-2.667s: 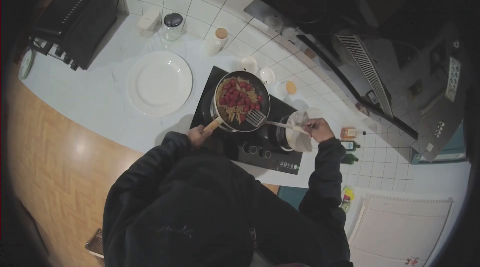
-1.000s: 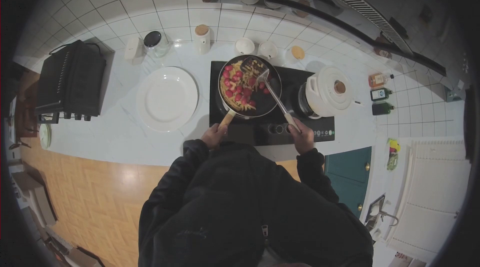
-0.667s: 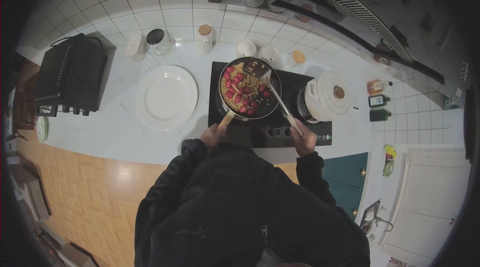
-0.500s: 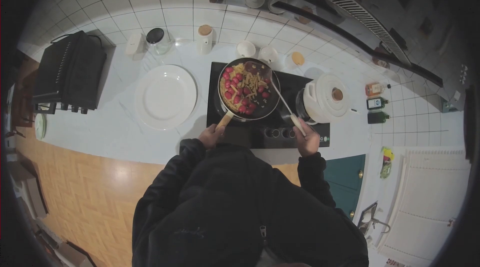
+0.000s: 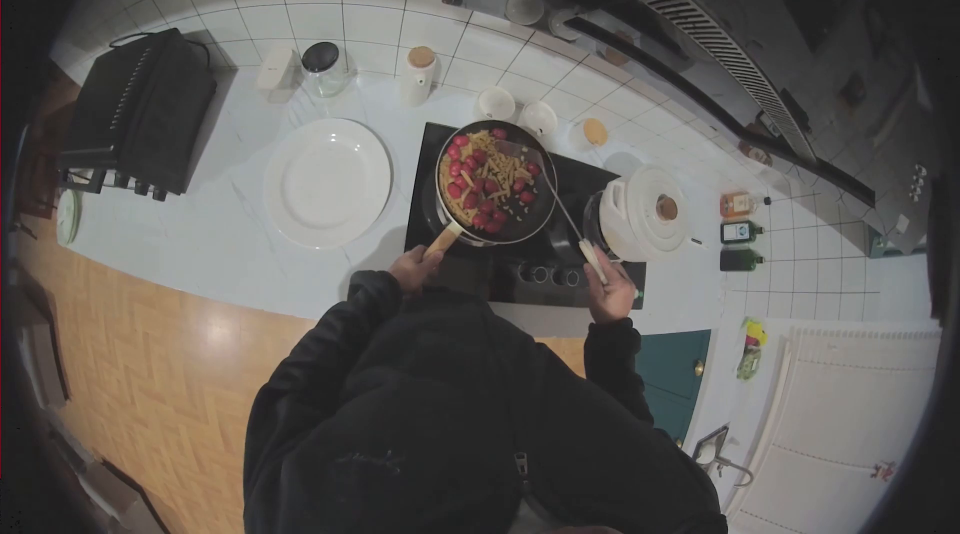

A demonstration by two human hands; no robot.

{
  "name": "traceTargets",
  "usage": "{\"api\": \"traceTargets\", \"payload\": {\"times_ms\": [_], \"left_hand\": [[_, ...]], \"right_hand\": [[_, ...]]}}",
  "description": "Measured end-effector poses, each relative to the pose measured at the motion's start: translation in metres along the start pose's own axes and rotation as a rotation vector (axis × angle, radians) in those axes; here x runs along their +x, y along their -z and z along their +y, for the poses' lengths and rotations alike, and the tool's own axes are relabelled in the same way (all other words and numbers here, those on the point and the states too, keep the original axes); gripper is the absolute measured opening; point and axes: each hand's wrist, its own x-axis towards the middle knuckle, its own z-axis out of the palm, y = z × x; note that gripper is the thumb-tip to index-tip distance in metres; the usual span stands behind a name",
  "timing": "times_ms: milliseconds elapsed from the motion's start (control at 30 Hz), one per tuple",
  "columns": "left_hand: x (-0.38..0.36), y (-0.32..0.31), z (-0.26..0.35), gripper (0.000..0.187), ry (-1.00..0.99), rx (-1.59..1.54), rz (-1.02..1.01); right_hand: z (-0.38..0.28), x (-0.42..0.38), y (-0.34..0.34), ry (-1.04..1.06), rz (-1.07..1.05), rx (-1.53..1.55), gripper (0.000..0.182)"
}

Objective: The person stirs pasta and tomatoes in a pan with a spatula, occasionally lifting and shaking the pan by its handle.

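My left hand (image 5: 411,270) is closed around the wooden handle of a black frying pan (image 5: 520,227), which rests on the black cooktop (image 5: 470,274). Inside the pan lie red tomatoes (image 5: 487,205) and yellowish, pasta-like pieces (image 5: 497,163). My right hand (image 5: 610,291) grips the pale handle of a spatula (image 5: 563,206); its blade lies at the upper right inside the pan, among the food. To the right of the pan stands a white lidded pot (image 5: 644,214).
Left of the cooktop lies a large white plate (image 5: 329,183), with a black toaster oven (image 5: 140,119) farther left. A glass jar (image 5: 325,72), a white canister (image 5: 418,76) and small bowls (image 5: 496,105) line the wall. Bottles (image 5: 740,232) stand at the right, and a range hood (image 5: 730,74) hangs above.
The view has tilted and shifted slightly. The spatula blade sits a little lower in the pan, and its dark face shows less. Both hands keep their holds.
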Motion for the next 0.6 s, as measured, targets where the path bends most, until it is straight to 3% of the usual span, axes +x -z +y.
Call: {"api": "traceTargets", "payload": {"times_ms": [200, 600], "left_hand": [[0.005, -0.003, -0.007, 0.058, -0.054, 0.029, 0.078], [0.002, -0.002, -0.003, 0.061, -0.015, 0.019, 0.027]], "right_hand": [[0.019, 0.0, -0.01, 0.148, 0.059, -0.099, 0.05], [0.011, 0.006, -0.026, 0.099, 0.034, -0.28, 0.037]]}}
